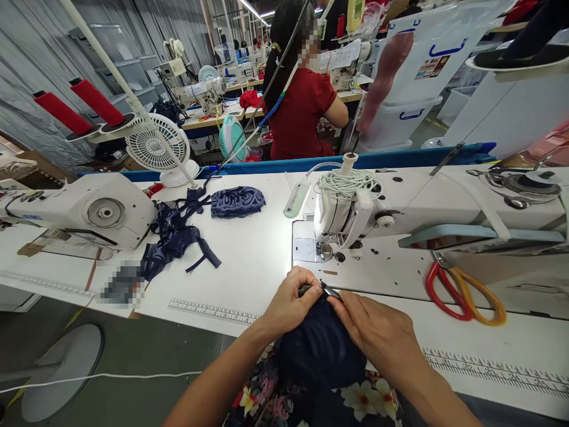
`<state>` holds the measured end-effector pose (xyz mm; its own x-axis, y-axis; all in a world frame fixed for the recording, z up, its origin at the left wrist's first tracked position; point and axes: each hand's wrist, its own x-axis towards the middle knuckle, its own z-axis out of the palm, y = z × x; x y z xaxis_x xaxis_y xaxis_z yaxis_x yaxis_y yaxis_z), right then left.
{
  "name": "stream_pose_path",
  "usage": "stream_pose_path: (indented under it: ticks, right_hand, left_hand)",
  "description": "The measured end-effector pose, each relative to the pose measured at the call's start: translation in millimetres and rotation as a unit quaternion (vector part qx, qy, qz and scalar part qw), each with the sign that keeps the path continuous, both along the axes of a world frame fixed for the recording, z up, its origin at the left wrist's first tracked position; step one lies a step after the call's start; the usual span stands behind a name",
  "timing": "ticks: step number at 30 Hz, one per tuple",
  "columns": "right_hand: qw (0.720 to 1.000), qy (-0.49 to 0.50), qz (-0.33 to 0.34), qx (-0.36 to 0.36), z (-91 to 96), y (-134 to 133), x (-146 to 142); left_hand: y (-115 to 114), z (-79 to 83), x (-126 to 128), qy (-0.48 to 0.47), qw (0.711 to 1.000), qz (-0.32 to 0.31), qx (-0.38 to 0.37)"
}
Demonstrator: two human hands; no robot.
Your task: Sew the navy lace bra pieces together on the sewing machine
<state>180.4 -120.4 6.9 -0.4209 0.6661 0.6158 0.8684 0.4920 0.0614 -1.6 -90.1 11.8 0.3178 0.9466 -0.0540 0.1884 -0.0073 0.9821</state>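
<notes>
A dark navy garment piece [320, 344] hangs from my hands into my lap, in front of the table's front edge. My left hand [291, 296] is closed, pinching the top edge of this cloth between thumb and fingers. Wrapped round a small metal tool that looks like thread snips [329, 291], my right hand [377, 329] is closed too. The pointed tips meet the cloth edge beside my left fingertips; the handles are hidden in my palm. Just beyond my hands stands a white sewing machine [338, 213] with its presser foot and needle plate [306, 249].
Red-and-orange-handled scissors [464, 293] lie to the right under the machine arm. Navy straps [175, 234] and a folded patterned navy piece [237, 201] lie left. A second machine head [98, 210] and a white fan [157, 148] stand farther left. A person in red [296, 112] sits beyond.
</notes>
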Motion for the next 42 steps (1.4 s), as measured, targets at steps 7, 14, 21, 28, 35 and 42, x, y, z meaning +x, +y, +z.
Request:
stream_pose_path:
  ticks: [7,14,21,28,35,42]
  right_hand:
    - [0.999,-0.028,0.001,0.025,-1.8,-0.3,1.1]
    - [0.999,-0.026,0.005,0.040,-1.2,0.9,3.1]
    - [0.999,-0.023,0.022,0.031,-2.2,0.5,5.6]
    - [0.999,-0.028,0.004,0.047,-4.3,1.2,3.6]
    - [0.995,-0.068,0.011,0.066,-4.5,1.9,6.3]
    - [0.996,-0.064,0.016,0.054,-8.1,1.3,9.1]
  left_hand:
    - [-0.6,0.7,0.1,0.007,1.000,-0.002,0.005]
    - [-0.3,1.7,0.4,0.002,1.000,-0.010,0.005]
    - [-0.8,1.6,-0.1,0.008,1.000,-0.017,0.002]
    - [-0.9,1.4,0.6,0.011,1.000,-0.015,0.006]
    - [-1.4,-0.3,0.1,0.014,1.000,-0.019,0.009]
    - [-0.5,-4.1,0.6,0.022,0.999,-0.025,0.027]
